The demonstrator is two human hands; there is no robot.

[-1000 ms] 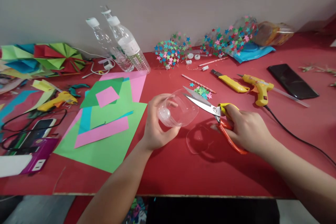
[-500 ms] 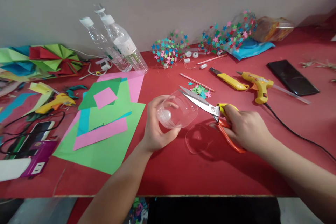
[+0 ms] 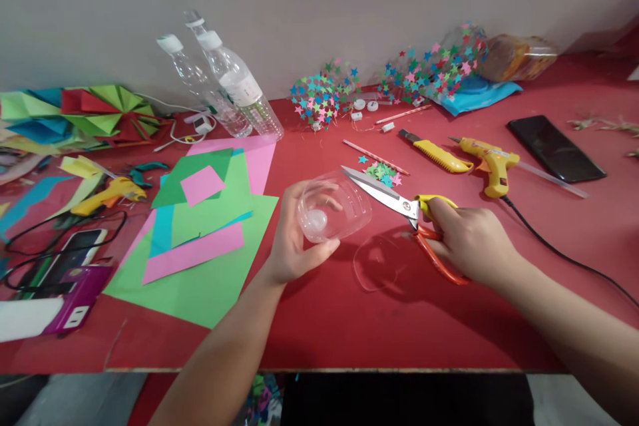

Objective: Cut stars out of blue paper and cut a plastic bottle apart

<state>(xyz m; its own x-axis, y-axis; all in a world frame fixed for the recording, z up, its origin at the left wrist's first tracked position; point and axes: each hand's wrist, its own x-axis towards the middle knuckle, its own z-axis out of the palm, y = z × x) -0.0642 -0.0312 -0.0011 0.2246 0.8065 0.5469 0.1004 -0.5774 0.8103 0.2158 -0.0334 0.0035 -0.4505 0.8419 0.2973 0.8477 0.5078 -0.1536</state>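
Observation:
My left hand (image 3: 294, 233) is wrapped round a clear, cut plastic bottle piece (image 3: 344, 213), its rim turned to the right. In my right hand (image 3: 472, 239) are scissors (image 3: 382, 196) with one yellow and one red handle; the fingers close on the handles. The blades point left, by the rim of the bottle piece, and look nearly shut. Below them a clear cut plastic strip (image 3: 374, 287) lies on the red table (image 3: 344, 333). Just behind the blades is a small heap of paper stars (image 3: 383, 173) with a striped paper straw (image 3: 367, 153).
Coloured paper sheets (image 3: 200, 299) lie at left, with plastic bottles (image 3: 244, 93) behind. Star-covered clear balls (image 3: 319, 96) line the wall. At right are a box cutter (image 3: 439, 154), a yellow glue gun (image 3: 492, 163) with its cord, and a black phone (image 3: 556, 148).
The bottle piece has tilted slightly and come a little away from the scissors' blades. My right hand and scissors have shifted very slightly right.

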